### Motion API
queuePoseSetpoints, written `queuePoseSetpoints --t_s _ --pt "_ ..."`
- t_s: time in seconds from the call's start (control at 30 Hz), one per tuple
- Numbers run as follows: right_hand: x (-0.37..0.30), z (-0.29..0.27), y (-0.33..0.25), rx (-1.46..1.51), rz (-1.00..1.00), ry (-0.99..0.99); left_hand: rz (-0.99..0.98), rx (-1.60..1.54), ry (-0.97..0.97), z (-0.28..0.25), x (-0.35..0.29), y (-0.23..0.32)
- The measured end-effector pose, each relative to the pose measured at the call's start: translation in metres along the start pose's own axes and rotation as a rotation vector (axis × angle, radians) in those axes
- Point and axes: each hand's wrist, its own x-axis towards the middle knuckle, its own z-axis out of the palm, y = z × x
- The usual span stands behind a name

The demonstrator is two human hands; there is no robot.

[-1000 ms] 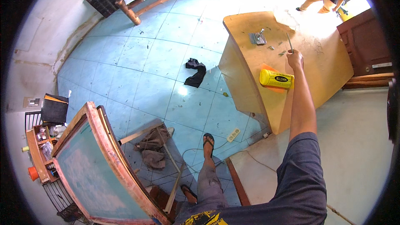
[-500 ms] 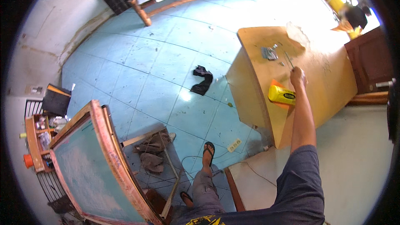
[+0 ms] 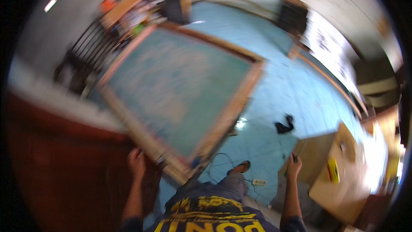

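A large wooden-framed teal screen (image 3: pixel 180 86) stands tilted before me, its surface stained pale and pinkish. My left hand (image 3: pixel 136 163) is closed with curled fingers beside the frame's near left edge; whatever it may hold is hidden. My right hand (image 3: pixel 294 166) is raised between the screen and the tan table (image 3: pixel 339 189). Its fingers are closed on a small, thin object with a dark end, too blurred to name. A yellow package (image 3: pixel 333 171) lies on the table, to the right of that hand.
A white power strip (image 3: pixel 259 182) with a cable and a black cloth (image 3: pixel 284 124) lie on the blue tiled floor. Behind the screen is a wooden shelf (image 3: pixel 124 6) with clutter. A dark red wooden surface (image 3: pixel 64 159) fills the lower left. A low table with a printed sheet (image 3: pixel 330 43) stands far right.
My view has swung left, bringing the screen to the middle. My right hand has left the tabletop with the thin object in it, and my left hand has come into view.
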Motion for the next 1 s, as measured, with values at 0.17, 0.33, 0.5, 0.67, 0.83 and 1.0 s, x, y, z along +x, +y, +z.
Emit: queuePoseSetpoints --t_s 0.17,0.33,0.5,0.67,0.83,1.0 --pt "-0.137 0.119 -0.061 -0.054 0.023 -0.378 -0.019 -0.299 0.002 -0.026 0.034 -0.058" --pt "-0.228 0.181 -0.181 0.069 -0.091 -0.620 -0.194 -0.360 -0.047 -0.039 0.072 -0.103" --pt "-0.238 0.215 -0.194 0.004 -0.169 -0.696 -0.438 -0.540 -0.180 -0.005 0.144 -0.131" --pt "-0.250 0.231 -0.223 0.038 0.038 -0.791 -0.488 -0.506 -0.164 0.008 0.199 -0.153" --pt "-0.240 0.231 -0.187 0.013 0.032 -0.657 -0.613 -0.370 -0.120 0.015 0.247 -0.102" --pt "-0.243 0.228 -0.196 -0.020 0.006 -0.600 -0.500 -0.296 0.075 0.021 0.276 -0.154"
